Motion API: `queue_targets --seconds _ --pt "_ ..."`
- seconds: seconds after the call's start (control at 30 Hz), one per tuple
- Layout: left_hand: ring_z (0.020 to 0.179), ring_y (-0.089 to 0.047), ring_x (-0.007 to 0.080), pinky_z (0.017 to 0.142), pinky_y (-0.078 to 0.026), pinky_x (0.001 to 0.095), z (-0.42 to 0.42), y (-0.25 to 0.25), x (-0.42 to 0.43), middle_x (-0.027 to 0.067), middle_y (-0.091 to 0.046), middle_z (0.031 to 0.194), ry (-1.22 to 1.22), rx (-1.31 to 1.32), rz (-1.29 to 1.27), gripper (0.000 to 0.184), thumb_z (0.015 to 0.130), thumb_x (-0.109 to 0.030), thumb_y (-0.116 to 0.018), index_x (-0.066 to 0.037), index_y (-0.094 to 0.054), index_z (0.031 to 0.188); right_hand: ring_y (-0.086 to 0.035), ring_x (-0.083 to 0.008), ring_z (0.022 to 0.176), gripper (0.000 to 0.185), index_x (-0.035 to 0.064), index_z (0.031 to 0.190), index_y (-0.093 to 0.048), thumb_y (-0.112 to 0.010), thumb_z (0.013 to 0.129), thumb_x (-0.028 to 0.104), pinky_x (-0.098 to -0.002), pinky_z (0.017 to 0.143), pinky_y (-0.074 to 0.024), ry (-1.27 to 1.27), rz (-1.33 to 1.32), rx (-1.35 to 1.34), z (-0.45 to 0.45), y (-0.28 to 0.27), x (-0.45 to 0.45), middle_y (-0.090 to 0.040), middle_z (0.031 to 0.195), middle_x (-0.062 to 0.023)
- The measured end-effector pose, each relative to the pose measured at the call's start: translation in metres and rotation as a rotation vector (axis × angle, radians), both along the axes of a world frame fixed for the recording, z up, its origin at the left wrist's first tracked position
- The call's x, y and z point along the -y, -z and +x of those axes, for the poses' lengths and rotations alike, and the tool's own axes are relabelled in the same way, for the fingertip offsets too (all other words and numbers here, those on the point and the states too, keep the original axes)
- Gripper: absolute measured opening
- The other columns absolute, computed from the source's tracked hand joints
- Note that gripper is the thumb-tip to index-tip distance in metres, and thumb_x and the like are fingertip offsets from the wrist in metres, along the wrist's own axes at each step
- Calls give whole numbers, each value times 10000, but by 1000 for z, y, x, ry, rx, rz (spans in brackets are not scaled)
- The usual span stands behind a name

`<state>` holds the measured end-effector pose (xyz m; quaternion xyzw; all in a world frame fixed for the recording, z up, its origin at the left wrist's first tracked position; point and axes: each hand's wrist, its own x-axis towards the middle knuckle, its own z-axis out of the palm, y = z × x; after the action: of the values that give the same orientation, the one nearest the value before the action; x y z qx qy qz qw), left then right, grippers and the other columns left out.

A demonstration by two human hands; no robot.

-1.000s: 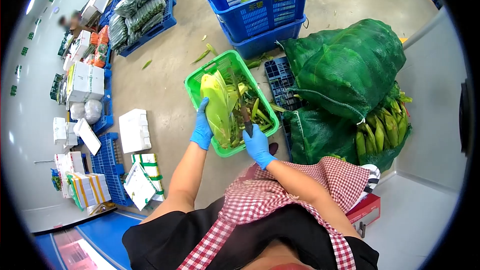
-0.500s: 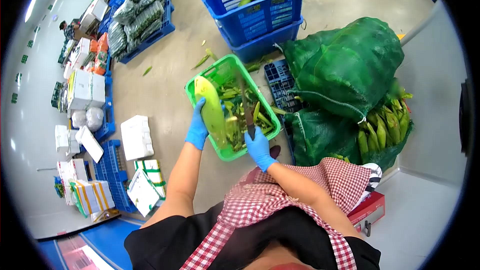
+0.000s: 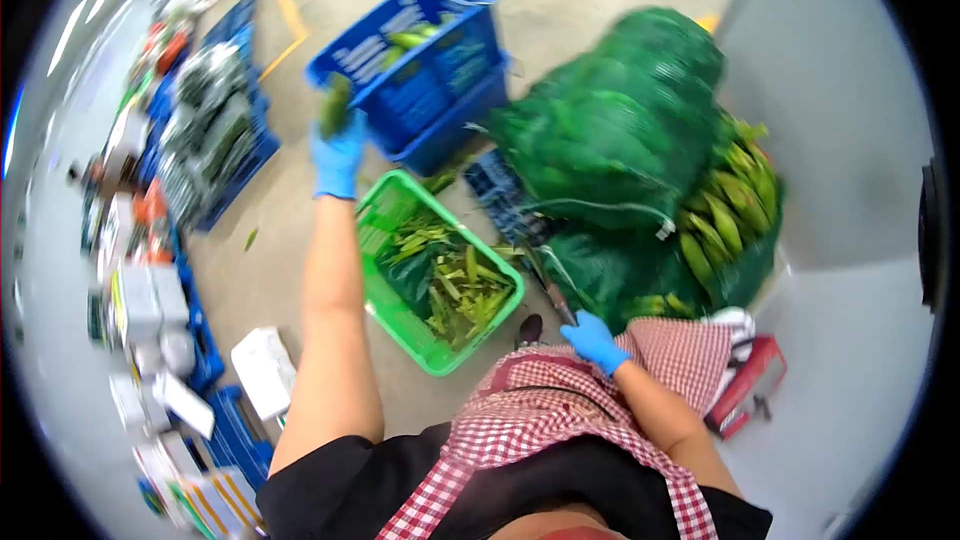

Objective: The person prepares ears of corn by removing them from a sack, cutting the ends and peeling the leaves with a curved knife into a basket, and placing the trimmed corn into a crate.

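Note:
My left hand (image 3: 338, 155), in a blue glove, is stretched far forward and grips a green corn ear (image 3: 335, 105), blurred by motion, beside the left rim of the upper blue crate (image 3: 425, 70). Several green ears lie inside that crate. In my right hand (image 3: 597, 342), also gloved, is the handle of a knife (image 3: 548, 285), its blade pointing up and left near the dark blue pallet. Between my arms, a green basket (image 3: 440, 358) on the floor holds cut husks and leaf pieces (image 3: 455, 290).
Full green mesh sacks (image 3: 620, 120) are stacked at the right, next to an open sack of corn ears (image 3: 730, 205). A red box (image 3: 750, 387) stands at the lower right. Along the left are pallets with bagged vegetables (image 3: 208, 125) and white boxes (image 3: 155, 305). A person is in the far left background.
My left hand has moved forward from the green basket to the blue crate with the corn ear. My right hand has drawn the knife right, out of the basket. The view has turned.

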<state>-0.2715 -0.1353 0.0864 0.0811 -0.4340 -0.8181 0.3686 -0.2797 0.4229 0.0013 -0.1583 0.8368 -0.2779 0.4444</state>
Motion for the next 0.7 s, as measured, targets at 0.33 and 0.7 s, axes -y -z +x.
queue_targets --seconds 0.33,0.7 --pt "882 -646 211 754 -517 287 -144 -75 -389 169 -641 1035 1870 843 -235 356 854 -185 -538 69 -586 1099 -554 -280 541 228 22 828 -531 -634 773 218 -374 518 -423 716 -322 -588 -84 -100 -164 -540 617 -155" --pt "1207 -410 367 982 -379 414 -430 188 -728 220 -420 1310 773 522 -1433 697 699 -242 -676 -34 -394 1301 -491 -163 469 136 72 775 -516 -573 797 193 -304 442 -431 1963 -894 313 -161 -53 -257 -494 586 -33"
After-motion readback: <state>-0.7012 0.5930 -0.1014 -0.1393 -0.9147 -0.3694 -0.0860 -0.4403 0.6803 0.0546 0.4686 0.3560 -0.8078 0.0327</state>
